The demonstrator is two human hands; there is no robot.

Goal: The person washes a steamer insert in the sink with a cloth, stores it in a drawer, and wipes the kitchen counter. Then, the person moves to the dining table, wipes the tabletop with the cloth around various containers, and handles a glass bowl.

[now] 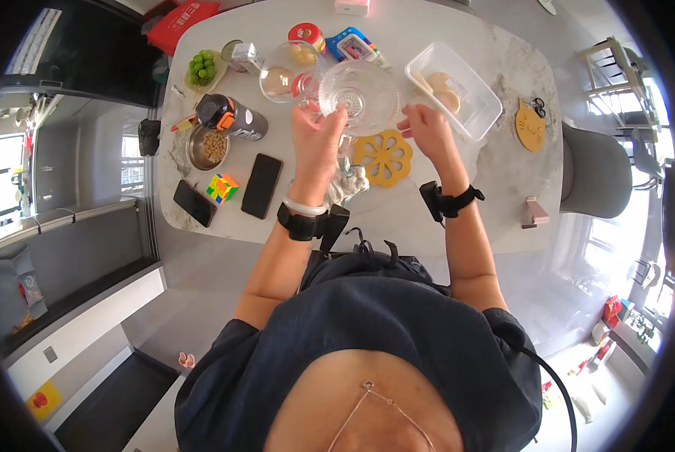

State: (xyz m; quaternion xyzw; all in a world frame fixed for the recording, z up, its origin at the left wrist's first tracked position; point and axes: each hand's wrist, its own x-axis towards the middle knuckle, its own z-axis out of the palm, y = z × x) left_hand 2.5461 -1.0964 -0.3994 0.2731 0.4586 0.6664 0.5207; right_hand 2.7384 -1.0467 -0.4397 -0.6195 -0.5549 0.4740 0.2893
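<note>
My left hand grips the near left edge of a clear ribbed glass bowl, held over the table. To the right of the bowl, my right hand has its fingers curled; whether anything is between them is too small to tell. A yellow flower-shaped mat lies below and between the hands. Crumpled whitish material is beside the mat, near my left wrist. Behind the bowl on the left sits another clear glass vessel. A clear plastic box with round pale pieces stands beyond my right hand.
On the left are a dark bottle, a metal bowl of nuts, a puzzle cube, two phones and green grapes. A red-lidded jar stands at the back. A cat-shaped board lies right, near a grey chair.
</note>
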